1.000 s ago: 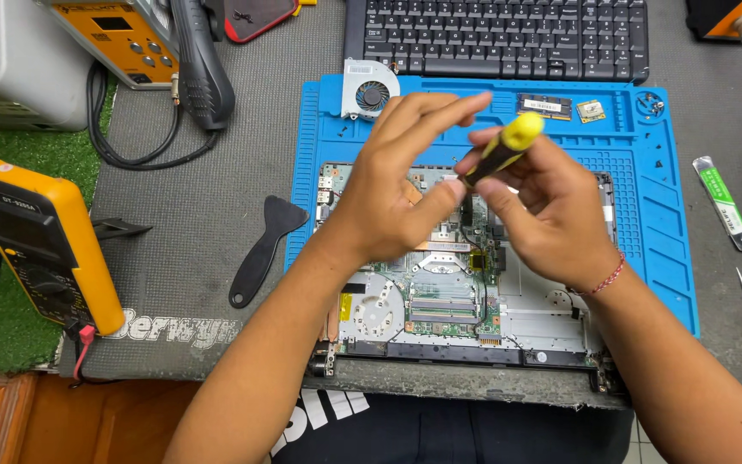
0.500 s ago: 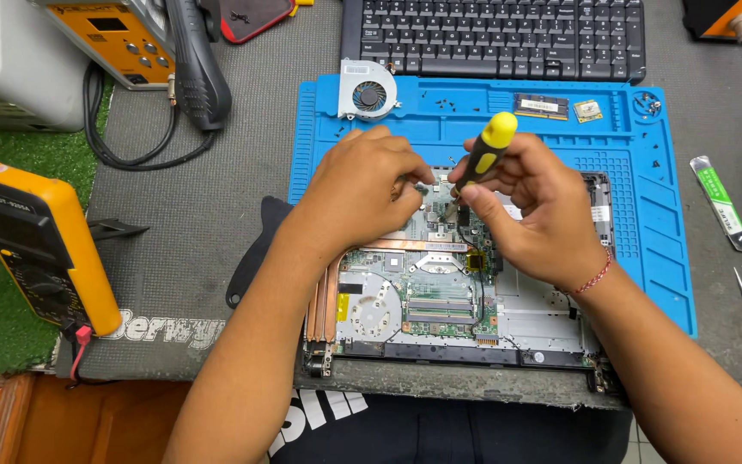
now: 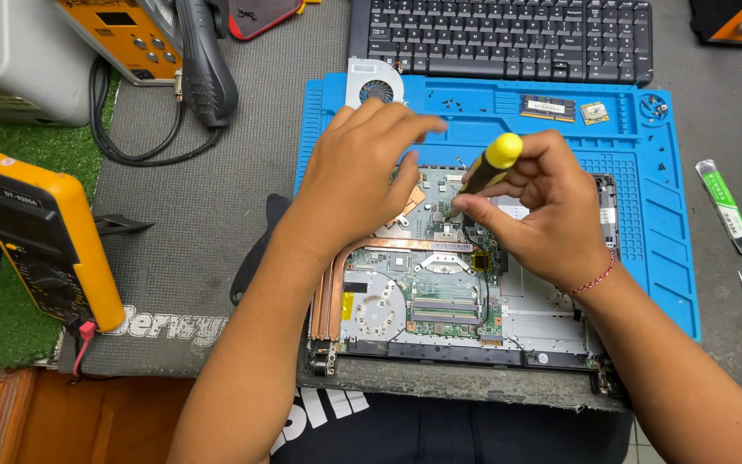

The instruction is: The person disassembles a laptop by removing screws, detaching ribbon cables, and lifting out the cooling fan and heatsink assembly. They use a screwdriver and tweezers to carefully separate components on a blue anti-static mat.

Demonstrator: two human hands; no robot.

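While the right hand pinches a slim screwdriver with a rounded yellow cap and black shaft, its fingers clamped around the handle, the tip points down at the green circuit board of an opened laptop lying on a ribbed blue silicone mat. The left hand rests flat on the board with its fingers loosely apart, gripping nothing, beside curved copper heat pipes. A boxy yellow multimeter lies well apart on the grey desk.

Right hand gripping yellow-capped screwdriver over open laptop board, left hand resting alongside, blue mat
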